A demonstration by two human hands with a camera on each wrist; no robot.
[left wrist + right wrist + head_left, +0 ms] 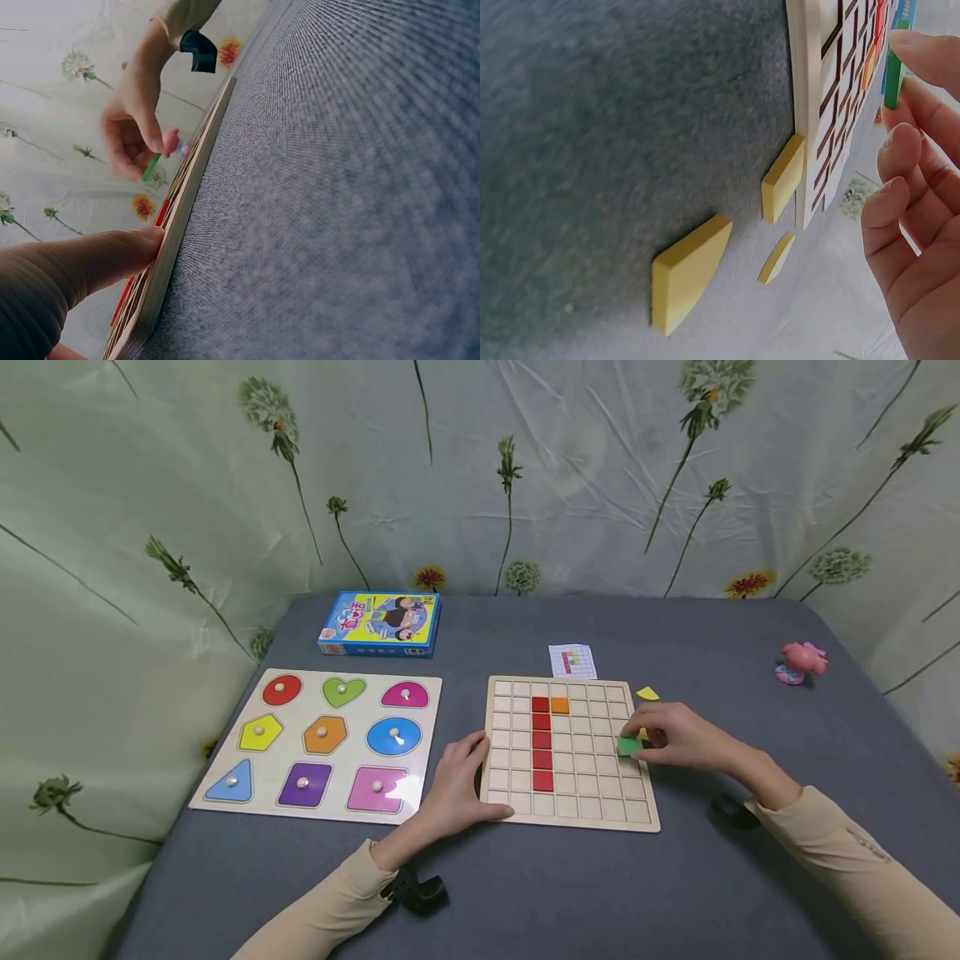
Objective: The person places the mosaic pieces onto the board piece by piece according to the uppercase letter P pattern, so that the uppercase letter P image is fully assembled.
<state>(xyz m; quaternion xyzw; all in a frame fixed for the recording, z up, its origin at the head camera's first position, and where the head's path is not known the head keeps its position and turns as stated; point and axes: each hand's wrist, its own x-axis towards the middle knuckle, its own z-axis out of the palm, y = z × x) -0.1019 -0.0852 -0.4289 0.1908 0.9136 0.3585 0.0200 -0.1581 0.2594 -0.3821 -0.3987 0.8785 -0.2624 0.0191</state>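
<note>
A wooden grid board (603,810) lies on the table with a column of red squares (542,739) and one orange square (559,705) in its cells. My left hand (457,785) rests at the board's near left corner, fingers along the left side. In the left wrist view its straight thumb (112,255) touches the near edge. Between thumb and fingertips my right hand (678,737) pinches a green square tile (628,747) above the board's right side. That tile (895,67) stands edge-on in the right wrist view.
Yellow pieces (690,274) lie beside the board's right edge. A small printed pattern card (573,662) sits behind it. Left of the board is a knobbed shape puzzle (341,777), with a blue box (378,622) farther back. A pink figurine (802,660) stands at far right.
</note>
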